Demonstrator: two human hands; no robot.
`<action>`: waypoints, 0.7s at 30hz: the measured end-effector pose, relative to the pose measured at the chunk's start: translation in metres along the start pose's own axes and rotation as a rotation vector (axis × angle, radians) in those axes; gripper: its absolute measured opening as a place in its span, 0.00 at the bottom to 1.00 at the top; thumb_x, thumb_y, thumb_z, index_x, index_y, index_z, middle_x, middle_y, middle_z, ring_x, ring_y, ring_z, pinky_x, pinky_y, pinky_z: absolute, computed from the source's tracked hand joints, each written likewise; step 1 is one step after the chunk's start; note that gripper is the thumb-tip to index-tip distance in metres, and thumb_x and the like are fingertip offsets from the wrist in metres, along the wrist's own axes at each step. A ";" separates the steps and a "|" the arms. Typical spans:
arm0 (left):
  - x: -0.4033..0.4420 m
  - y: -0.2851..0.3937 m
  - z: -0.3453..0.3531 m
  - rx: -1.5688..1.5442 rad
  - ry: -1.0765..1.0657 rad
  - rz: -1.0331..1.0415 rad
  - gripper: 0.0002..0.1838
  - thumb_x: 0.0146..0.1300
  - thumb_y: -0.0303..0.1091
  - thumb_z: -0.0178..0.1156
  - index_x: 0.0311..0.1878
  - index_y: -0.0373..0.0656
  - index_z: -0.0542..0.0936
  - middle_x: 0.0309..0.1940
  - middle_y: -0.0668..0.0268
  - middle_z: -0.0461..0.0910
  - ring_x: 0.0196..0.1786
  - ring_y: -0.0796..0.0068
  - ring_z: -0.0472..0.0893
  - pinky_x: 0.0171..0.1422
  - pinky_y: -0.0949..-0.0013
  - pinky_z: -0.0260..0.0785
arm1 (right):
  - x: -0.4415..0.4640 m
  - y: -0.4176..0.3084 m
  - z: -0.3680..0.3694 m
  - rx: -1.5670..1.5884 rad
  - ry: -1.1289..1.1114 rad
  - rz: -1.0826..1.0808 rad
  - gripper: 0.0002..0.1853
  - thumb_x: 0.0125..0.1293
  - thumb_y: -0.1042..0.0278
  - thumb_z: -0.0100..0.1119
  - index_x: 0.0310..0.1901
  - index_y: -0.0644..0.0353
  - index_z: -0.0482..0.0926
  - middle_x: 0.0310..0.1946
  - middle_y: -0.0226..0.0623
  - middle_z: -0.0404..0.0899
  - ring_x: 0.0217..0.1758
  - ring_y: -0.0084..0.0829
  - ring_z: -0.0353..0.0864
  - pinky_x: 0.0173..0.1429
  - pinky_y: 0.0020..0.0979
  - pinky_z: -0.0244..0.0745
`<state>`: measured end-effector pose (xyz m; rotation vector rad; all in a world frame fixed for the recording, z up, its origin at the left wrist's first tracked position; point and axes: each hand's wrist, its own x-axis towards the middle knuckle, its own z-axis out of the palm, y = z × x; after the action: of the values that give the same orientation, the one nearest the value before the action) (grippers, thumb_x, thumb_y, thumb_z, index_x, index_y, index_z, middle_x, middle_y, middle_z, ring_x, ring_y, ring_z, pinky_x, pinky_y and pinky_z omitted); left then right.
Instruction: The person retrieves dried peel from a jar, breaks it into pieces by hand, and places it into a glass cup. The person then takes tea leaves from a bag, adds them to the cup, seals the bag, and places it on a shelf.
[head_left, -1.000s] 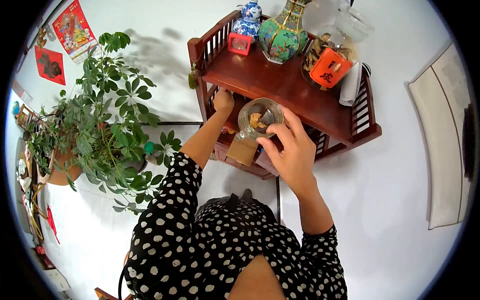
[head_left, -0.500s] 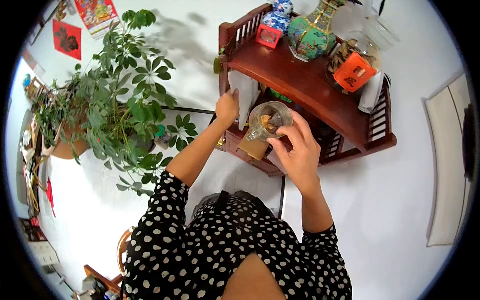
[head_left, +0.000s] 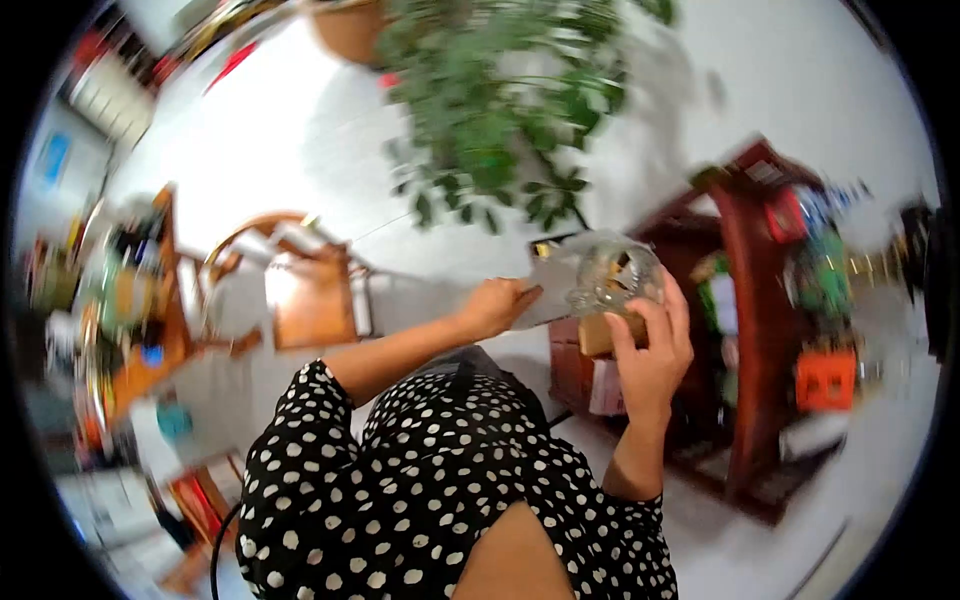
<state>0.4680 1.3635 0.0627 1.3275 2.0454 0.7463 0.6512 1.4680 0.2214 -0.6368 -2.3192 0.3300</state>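
My right hand (head_left: 655,350) grips a clear glass mug (head_left: 618,275) by its side, with thumb and fingers bent around it. Brown and orange pieces show inside the mug, blurred. Closed on the edge of a thin, pale grey sheet-like cloth (head_left: 548,288) is my left hand (head_left: 497,307), just left of the mug. The cloth reaches toward the mug; whether the two touch I cannot tell. Below the mug a tan box-like object (head_left: 598,335) partly shows by the cabinet.
A dark red wooden shelf cabinet (head_left: 745,330) stands at the right, bearing a green vase (head_left: 822,268) and an orange-labelled jar (head_left: 826,380). A leafy potted plant (head_left: 490,110) spreads ahead. At the left are a wooden chair (head_left: 310,295) and a cluttered wooden table (head_left: 160,365).
My view has swung left, so the cabinet now lies at the right and the chair and table show. Both hands still hold the mug and the cloth.
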 end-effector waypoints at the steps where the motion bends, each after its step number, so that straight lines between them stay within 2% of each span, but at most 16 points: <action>1: -0.019 -0.021 0.002 -0.001 0.096 0.026 0.19 0.75 0.48 0.48 0.50 0.44 0.81 0.25 0.49 0.81 0.31 0.46 0.83 0.40 0.50 0.75 | 0.000 -0.008 0.013 0.040 -0.028 -0.058 0.14 0.49 0.71 0.76 0.36 0.58 0.80 0.61 0.48 0.76 0.53 0.48 0.82 0.49 0.39 0.81; 5: -0.110 -0.058 -0.020 -0.085 0.311 -0.190 0.19 0.75 0.48 0.48 0.48 0.44 0.81 0.25 0.48 0.80 0.31 0.43 0.81 0.38 0.48 0.73 | 0.007 -0.056 0.062 0.179 -0.161 -0.265 0.14 0.49 0.70 0.75 0.36 0.58 0.80 0.61 0.48 0.76 0.53 0.47 0.83 0.48 0.38 0.81; 8: -0.178 -0.083 -0.035 -0.147 0.465 -0.376 0.20 0.76 0.48 0.47 0.48 0.43 0.81 0.24 0.49 0.80 0.29 0.46 0.82 0.38 0.50 0.73 | 0.009 -0.107 0.096 0.321 -0.263 -0.424 0.14 0.50 0.70 0.75 0.36 0.58 0.80 0.61 0.47 0.77 0.51 0.45 0.83 0.47 0.37 0.80; 9: -0.199 -0.096 -0.033 -0.111 0.590 -0.367 0.20 0.76 0.49 0.47 0.47 0.43 0.81 0.23 0.50 0.80 0.27 0.49 0.82 0.36 0.51 0.73 | 0.007 -0.130 0.102 0.355 -0.345 -0.395 0.13 0.50 0.70 0.75 0.36 0.57 0.80 0.61 0.47 0.77 0.50 0.45 0.83 0.46 0.37 0.80; 11: -0.235 -0.124 -0.017 -0.005 0.833 -0.357 0.21 0.77 0.49 0.47 0.47 0.42 0.81 0.22 0.52 0.80 0.24 0.54 0.82 0.34 0.53 0.74 | 0.001 -0.155 0.123 0.426 -0.373 -0.546 0.13 0.50 0.69 0.75 0.36 0.57 0.80 0.61 0.47 0.77 0.48 0.44 0.84 0.46 0.37 0.80; 14: -0.299 -0.138 -0.027 -0.216 0.957 -0.593 0.23 0.77 0.51 0.46 0.46 0.39 0.81 0.21 0.55 0.79 0.20 0.61 0.80 0.30 0.56 0.73 | -0.009 -0.214 0.151 0.506 -0.427 -0.717 0.13 0.50 0.68 0.75 0.36 0.58 0.80 0.61 0.47 0.76 0.44 0.43 0.85 0.45 0.38 0.80; 21: -0.444 -0.205 -0.041 -0.305 1.319 -0.813 0.30 0.76 0.56 0.46 0.36 0.35 0.80 0.18 0.56 0.77 0.20 0.61 0.80 0.28 0.59 0.72 | -0.048 -0.360 0.198 0.693 -0.526 -0.918 0.12 0.52 0.69 0.74 0.36 0.60 0.81 0.60 0.46 0.77 0.43 0.39 0.86 0.43 0.35 0.81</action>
<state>0.4633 0.8743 0.0173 -0.4501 2.8360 1.6259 0.4189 1.1268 0.1955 0.9253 -2.4434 0.8486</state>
